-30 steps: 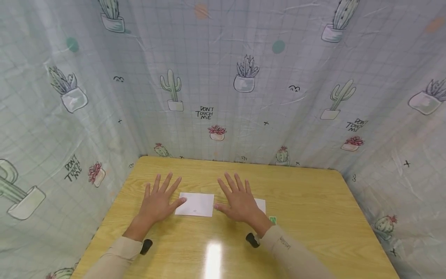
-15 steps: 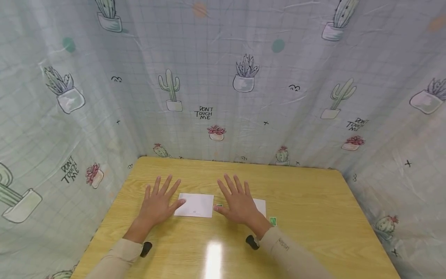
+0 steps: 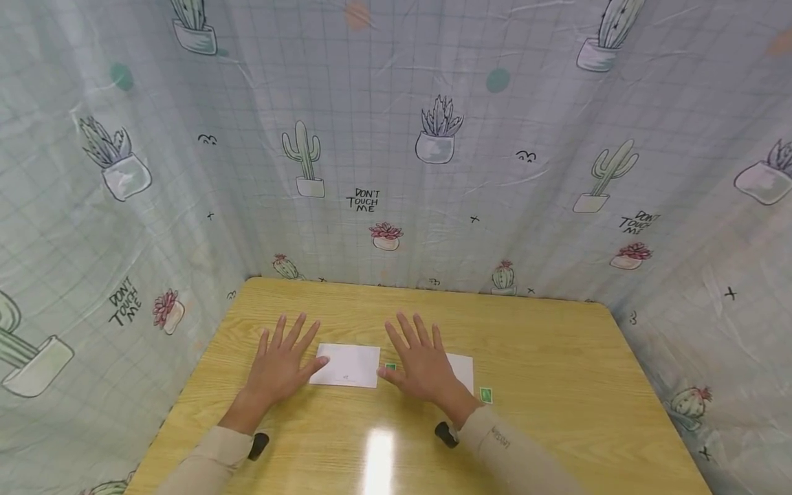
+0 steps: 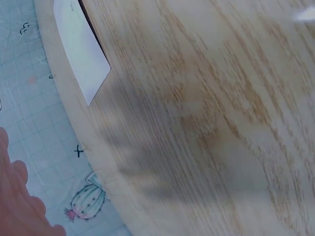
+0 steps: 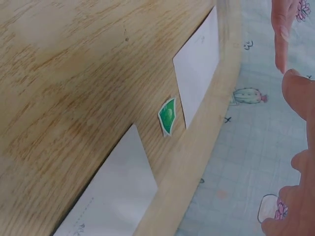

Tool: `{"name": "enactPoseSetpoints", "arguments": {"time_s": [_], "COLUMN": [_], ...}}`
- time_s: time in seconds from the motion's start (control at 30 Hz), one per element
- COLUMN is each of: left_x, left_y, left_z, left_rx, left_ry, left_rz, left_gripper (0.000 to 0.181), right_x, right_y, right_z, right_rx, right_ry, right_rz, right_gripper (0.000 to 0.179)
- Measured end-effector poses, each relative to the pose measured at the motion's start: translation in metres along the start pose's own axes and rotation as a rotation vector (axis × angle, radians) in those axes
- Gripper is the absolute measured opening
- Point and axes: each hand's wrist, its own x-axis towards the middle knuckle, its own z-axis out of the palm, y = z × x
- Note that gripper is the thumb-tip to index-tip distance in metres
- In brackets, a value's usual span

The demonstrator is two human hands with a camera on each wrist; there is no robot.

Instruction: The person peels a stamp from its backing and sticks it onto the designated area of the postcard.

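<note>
Fingers spread flat, holding nothing: our left hand (image 3: 280,364) and right hand (image 3: 423,362) flank the white card (image 3: 346,365) mid-counter (image 3: 557,385), framing it.

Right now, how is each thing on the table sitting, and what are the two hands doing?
Left hand: open, fingers spread, thumb by the left white card.
Right hand: open, fingers spread, over the right white card.
Left white card: lying flat.
Right white card: flat, partly hidden.
Green sticker: flat, between the cards.
Second green sticker: flat, near the right wrist.
</note>
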Motion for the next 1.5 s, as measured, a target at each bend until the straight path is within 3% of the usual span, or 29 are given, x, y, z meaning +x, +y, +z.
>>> {"name": "enactPoseSetpoints", "arguments": {"time_s": [0.4,0.57,0.9,1.5], "left_x": [-0.010,-0.010,-0.010,-0.007], "left_y": [-0.007,-0.008,-0.012,-0.018], "left_z": [0.008,0.012,0.022,0.034], "left_rx": [0.007,-0.006,-0.029,-0.028], "left_ry": [-0.011,0.016,-0.039,-0.035], "left_rz": [-0.013,-0.005,-0.018,-0.017], "left_gripper": [0.080,0.079,0.081,0.079], "right_x": [-0.002,-0.003,-0.003,-0.001], "right_y": [-0.001,0.000,0.001,0.005], "right_z": [0.013,0.014,0.019,0.027], "right_rx": [-0.003,0.011,-0.012,0.002], "right_ry": [-0.005,-0.008,-0.021,-0.008], "right_rz": [0.000,-0.008,0.006,0.017], "right_gripper": [0.087,0.085,0.086,0.084]}}
